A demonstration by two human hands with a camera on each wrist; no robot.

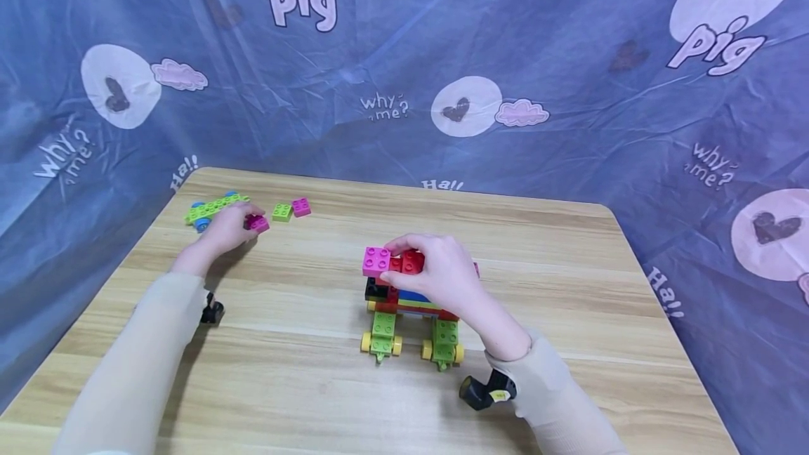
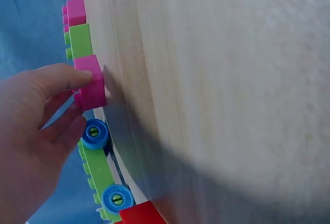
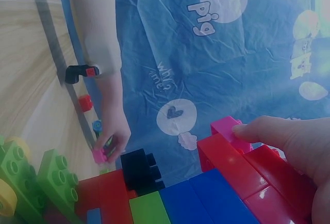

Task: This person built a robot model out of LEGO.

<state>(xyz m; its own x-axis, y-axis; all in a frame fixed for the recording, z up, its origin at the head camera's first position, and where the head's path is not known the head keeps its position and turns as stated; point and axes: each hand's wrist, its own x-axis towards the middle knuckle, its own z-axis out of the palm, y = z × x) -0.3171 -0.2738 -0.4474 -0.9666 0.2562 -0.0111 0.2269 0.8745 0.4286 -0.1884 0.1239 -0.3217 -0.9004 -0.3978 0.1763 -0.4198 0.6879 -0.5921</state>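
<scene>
Over at the table's left, my left hand [image 1: 229, 227] pinches a pink brick [image 2: 91, 83] between thumb and fingers, low at the tabletop. A green brick [image 1: 281, 212] and another pink brick [image 1: 301, 207] lie just beyond it. My right hand [image 1: 442, 272] holds a pink brick [image 1: 376, 261] at the upper left end of a built block model. Red bricks [image 3: 232, 162] sit beside that pink brick, with blue bricks [image 3: 193, 195] and a black brick [image 3: 138, 170] lower down. The palm hides part of the model's right side.
A green wheeled base [image 1: 218, 208] with blue wheels stands by my left hand. Under the model are green wheeled pieces [image 1: 383, 328] with yellow wheels. A red brick [image 3: 85, 102] lies near the left forearm. Printed blue cloth [image 1: 404, 55] hangs behind the wooden table [image 1: 303, 371].
</scene>
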